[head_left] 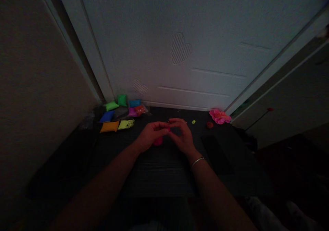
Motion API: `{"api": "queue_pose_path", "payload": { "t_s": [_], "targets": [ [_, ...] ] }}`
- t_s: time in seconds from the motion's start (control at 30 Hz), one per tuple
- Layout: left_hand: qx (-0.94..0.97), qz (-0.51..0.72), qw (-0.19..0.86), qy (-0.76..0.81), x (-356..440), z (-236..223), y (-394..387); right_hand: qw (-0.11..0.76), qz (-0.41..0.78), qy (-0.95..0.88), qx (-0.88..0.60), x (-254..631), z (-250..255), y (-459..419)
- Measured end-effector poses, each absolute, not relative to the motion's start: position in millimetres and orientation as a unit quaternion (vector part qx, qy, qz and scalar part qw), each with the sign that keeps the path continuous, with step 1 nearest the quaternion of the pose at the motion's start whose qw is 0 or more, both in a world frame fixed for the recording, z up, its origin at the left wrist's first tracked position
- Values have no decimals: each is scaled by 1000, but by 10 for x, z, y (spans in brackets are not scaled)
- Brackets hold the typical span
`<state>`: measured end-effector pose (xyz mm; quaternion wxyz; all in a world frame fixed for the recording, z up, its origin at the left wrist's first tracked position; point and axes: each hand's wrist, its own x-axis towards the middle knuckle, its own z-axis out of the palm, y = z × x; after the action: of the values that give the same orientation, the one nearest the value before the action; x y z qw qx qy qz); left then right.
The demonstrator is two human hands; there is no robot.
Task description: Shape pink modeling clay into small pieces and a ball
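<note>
Both my hands meet over the middle of a dark mat. My left hand has its fingers curled round a lump of pink clay that shows just below the fingers. My right hand pinches toward the same spot, fingertips touching those of the left hand; a thin bracelet sits on its wrist. A thin stick-like tool lies just behind the fingertips. What the right fingers grip is hidden in the dim light.
Several small coloured clay bags lie at the back left of the mat. Pink petal shapes and a small red piece sit at the back right, a tiny yellow bit nearby. A white door stands behind.
</note>
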<state>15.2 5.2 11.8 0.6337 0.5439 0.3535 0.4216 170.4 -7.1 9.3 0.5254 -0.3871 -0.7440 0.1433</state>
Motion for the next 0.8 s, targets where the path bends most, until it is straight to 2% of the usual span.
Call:
{"api": "queue_pose_path", "payload": {
  "t_s": [0.13, 0.27, 0.4, 0.5, 0.67, 0.8],
  "targets": [
    [548, 426, 633, 344, 130, 127, 62, 502, 134, -761, -389, 1713, 103, -70],
    [620, 386, 582, 359, 50, 207, 65, 545, 145, -711, -420, 1743, 75, -37],
    [798, 262, 407, 358, -83, 234, 107, 599, 180, -613, -483, 1794, 20, 27],
    [871, 169, 269, 375, -151, 177, 161, 606, 213, -570, -512, 1828, -8, 75],
    [873, 176, 67, 449, -175, 74, 232, 601, 250, -574, -497, 1852, -23, 128],
    [866, 160, 5, 474, -184, 38, 249, 576, 254, -585, -512, 1853, -16, 123]
  ]
}}
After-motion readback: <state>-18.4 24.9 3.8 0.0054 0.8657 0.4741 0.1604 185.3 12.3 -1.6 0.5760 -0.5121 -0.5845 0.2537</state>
